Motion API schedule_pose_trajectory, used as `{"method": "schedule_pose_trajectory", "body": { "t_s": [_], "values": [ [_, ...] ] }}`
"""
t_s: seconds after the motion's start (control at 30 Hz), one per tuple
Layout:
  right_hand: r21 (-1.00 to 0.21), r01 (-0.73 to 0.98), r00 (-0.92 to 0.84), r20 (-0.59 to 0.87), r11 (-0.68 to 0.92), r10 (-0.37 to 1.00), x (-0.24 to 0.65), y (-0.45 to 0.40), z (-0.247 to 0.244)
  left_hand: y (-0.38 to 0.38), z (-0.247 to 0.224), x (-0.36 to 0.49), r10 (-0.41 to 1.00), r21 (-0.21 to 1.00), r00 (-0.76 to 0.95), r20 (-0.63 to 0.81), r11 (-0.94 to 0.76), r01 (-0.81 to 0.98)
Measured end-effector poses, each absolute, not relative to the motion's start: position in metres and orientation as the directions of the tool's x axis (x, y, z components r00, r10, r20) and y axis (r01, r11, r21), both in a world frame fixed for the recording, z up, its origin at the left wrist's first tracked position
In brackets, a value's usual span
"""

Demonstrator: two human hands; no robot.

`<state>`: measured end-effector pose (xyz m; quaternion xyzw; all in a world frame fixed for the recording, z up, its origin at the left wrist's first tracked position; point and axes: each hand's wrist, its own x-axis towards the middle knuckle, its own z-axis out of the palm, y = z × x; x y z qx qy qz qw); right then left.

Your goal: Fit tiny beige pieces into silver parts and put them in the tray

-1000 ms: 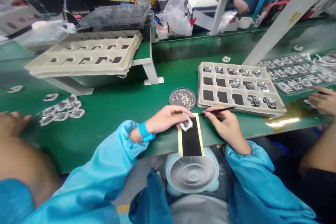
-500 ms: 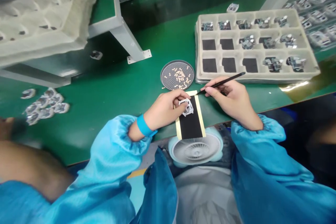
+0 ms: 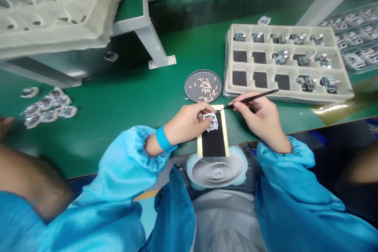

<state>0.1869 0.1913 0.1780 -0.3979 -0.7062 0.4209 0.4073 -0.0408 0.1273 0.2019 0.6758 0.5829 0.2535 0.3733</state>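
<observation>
My left hand pinches a small white frame-like part over a black mat with pale yellow tape edges. My right hand grips a thin black stick tool, its tip pointing left, down at the mat's taped top right corner. A tiny pale piece lies by that tip. Just behind the mat stands a round dark perforated dish with small beige pieces in it.
A beige compartment tray with metallic parts stands behind my right hand. White parts are grouped at the left, near another person's arm. A metal stand leg rises behind. A round fan sits below the table edge.
The view has shifted a little, so the tray and dish appear lower. Both hands keep their holds. A tiny pale piece now shows near the tool's tip.
</observation>
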Motion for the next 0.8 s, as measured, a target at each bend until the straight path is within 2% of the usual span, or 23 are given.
{"method": "schedule_pose_trajectory", "body": {
  "t_s": [0.1,0.3,0.47,0.8],
  "values": [
    [-0.903,0.242,-0.355,0.257,0.354,0.899,0.186,0.191,0.178,0.127,0.202,-0.041,0.977,0.793,0.19,-0.095,-0.041,0.607],
    [-0.921,0.141,-0.348,0.298,0.363,0.889,0.191,0.185,0.181,0.126,0.201,-0.041,0.978,0.804,0.194,-0.081,-0.05,0.593],
    [-0.911,0.061,-0.492,0.328,0.407,0.807,0.193,0.177,0.183,0.126,0.2,-0.042,0.973,0.82,0.223,-0.055,-0.083,0.566],
    [-0.877,0.132,-0.513,0.337,0.461,0.789,0.193,0.176,0.179,0.124,0.2,-0.039,0.979,0.807,0.194,-0.061,-0.066,0.587]
  ]
}}
